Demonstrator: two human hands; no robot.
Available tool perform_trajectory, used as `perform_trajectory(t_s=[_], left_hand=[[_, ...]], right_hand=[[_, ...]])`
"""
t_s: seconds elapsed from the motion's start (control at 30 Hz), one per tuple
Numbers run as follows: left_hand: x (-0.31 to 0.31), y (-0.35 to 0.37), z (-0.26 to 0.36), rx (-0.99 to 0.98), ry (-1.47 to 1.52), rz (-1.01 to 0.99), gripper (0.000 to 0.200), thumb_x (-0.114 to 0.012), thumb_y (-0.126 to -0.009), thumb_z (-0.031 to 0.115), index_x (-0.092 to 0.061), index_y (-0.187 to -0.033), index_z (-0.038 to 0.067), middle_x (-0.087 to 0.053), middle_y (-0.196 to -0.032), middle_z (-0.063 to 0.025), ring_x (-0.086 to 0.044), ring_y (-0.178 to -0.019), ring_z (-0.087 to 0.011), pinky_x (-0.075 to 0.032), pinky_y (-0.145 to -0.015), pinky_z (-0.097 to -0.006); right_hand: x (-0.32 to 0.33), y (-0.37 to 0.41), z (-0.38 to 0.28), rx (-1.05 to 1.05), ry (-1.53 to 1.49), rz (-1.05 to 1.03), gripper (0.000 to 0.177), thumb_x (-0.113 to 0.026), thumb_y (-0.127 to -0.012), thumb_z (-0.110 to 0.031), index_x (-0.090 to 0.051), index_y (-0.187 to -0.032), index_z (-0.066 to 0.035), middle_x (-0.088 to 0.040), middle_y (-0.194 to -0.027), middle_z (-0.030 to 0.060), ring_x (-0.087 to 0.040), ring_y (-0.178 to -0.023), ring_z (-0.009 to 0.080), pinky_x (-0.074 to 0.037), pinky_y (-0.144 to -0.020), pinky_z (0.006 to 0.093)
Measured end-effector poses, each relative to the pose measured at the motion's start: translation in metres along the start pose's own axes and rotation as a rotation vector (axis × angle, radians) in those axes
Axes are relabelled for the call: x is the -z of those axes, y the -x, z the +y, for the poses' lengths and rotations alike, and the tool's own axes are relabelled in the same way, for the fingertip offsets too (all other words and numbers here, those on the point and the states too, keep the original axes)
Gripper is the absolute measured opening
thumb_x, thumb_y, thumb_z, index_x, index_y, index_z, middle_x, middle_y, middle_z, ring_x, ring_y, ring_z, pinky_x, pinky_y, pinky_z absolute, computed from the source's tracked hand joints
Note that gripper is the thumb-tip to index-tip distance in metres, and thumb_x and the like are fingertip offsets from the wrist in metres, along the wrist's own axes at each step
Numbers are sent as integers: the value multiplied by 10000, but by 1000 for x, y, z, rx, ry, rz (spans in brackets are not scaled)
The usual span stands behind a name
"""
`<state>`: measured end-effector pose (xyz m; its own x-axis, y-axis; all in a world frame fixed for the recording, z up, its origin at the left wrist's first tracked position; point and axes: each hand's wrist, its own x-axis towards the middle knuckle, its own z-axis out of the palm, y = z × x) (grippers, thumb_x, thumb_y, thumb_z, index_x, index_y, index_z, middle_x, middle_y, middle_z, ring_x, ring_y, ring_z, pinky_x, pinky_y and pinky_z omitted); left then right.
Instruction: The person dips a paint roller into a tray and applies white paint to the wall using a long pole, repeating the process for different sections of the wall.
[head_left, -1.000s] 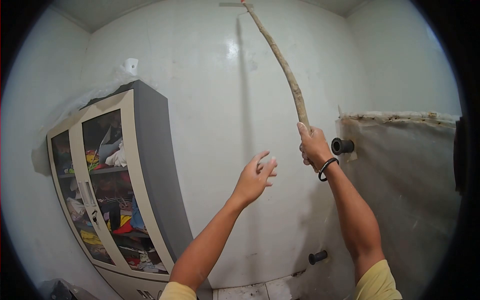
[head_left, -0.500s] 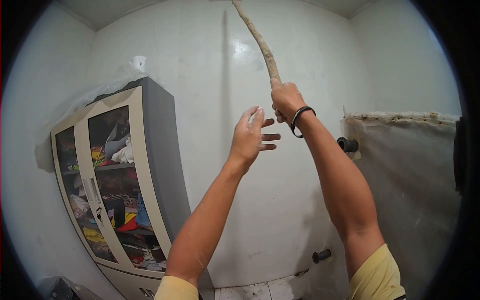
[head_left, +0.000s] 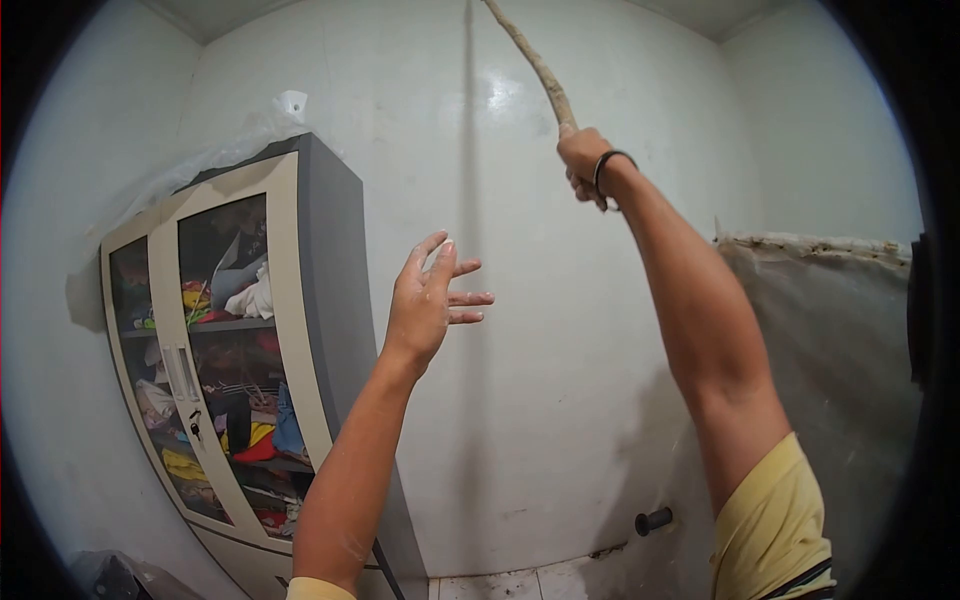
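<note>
A long, slightly bent wooden stick (head_left: 540, 70) rises up and to the left, its upper end cut off by the frame's top edge. Wrapped around its lower end is my right hand (head_left: 590, 165), with a dark band on the wrist. My left hand (head_left: 425, 300) is raised lower and to the left, holding nothing, its fingers apart and whitish at the tips. It touches neither the stick nor the cabinet. Behind both hands is the pale wall (head_left: 560, 380).
A grey and cream cabinet (head_left: 335, 260) with glass doors and clothes inside stands on the left, plastic sheeting (head_left: 160, 190) on top. Grey sheeting (head_left: 830, 350) covers the right wall below a rough ledge (head_left: 820, 243). A dark pipe end (head_left: 654, 521) sticks out low down.
My left hand has moved left and down, away from the stick. My right hand has moved up and slightly right with the stick. The upper pipe end is now hidden.
</note>
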<state>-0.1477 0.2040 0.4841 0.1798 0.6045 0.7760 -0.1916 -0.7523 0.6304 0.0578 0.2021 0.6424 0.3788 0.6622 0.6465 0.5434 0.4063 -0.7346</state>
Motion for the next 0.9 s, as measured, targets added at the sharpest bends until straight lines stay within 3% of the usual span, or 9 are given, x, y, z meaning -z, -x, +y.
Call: perform_trajectory(t_s=[0.1, 0.2, 0.3, 0.43, 0.57, 0.73, 0.9], left_hand=[[11, 1, -6, 13, 17, 18, 599, -363, -927, 397, -234, -1342, -16, -556, -1083, -223, -653, -776, -261, -556, -602, -291], [18, 3, -14, 15, 29, 35, 602, -366, -925, 400, -231, -1343, -13, -553, -1088, -227, -654, -771, -256, -558, -599, -284], [18, 4, -19, 42, 46, 28, 597, -370, -930, 391, -235, -1337, -24, -547, -1085, -232, -646, -762, -253, -547, -601, -292], [14, 1, -14, 38, -4, 37, 600, -364, -925, 397, -230, -1341, -14, -557, -1079, -229, -655, -767, -251, -558, -597, -280], [11, 7, -5, -17, 13, 19, 605, -367, -925, 395, -225, -1340, -21, -562, -1068, -231, -656, -756, -245, -558, -591, -277], [4, 14, 2, -18, 3, 0, 601, -365, -926, 391, -223, -1338, -22, -564, -1059, -235, -657, -747, -245, -556, -586, -278], [5, 22, 7, -37, -2, 8, 602, -368, -926, 388, -213, -1338, -24, -564, -1055, -240, -658, -749, -244, -556, -584, -283]], right_hand=[[6, -15, 0, -24, -52, -53, 414, -287, -945, -358, -393, -739, -15, -394, -494, 32, -367, -357, 147, -347, -339, 314], [14, 7, 24, 32, 63, -25, 439, -307, -941, -375, -430, -775, 12, -408, -506, 47, -391, -370, 162, -359, -346, 325], [30, 5, 37, -40, 158, -14, 459, -306, -936, -425, -401, -811, 6, -403, -565, 40, -374, -397, 130, -366, -343, 301], [46, -30, 7, -62, 94, -55, 446, -309, -937, -432, -390, -790, -19, -407, -572, 40, -374, -405, 123, -345, -341, 284], [58, 4, 9, 17, 207, -13, 419, -287, -940, -386, -380, -747, -27, -366, -523, 25, -334, -388, 125, -317, -337, 281], [78, -17, 3, -93, 142, -47, 441, -273, -940, -413, -374, -753, -27, -376, -527, 28, -330, -388, 119, -334, -340, 279], [76, 2, 1, -60, 162, -54, 430, -277, -943, -396, -395, -764, -23, -386, -538, 30, -334, -393, 121, -347, -356, 272]])
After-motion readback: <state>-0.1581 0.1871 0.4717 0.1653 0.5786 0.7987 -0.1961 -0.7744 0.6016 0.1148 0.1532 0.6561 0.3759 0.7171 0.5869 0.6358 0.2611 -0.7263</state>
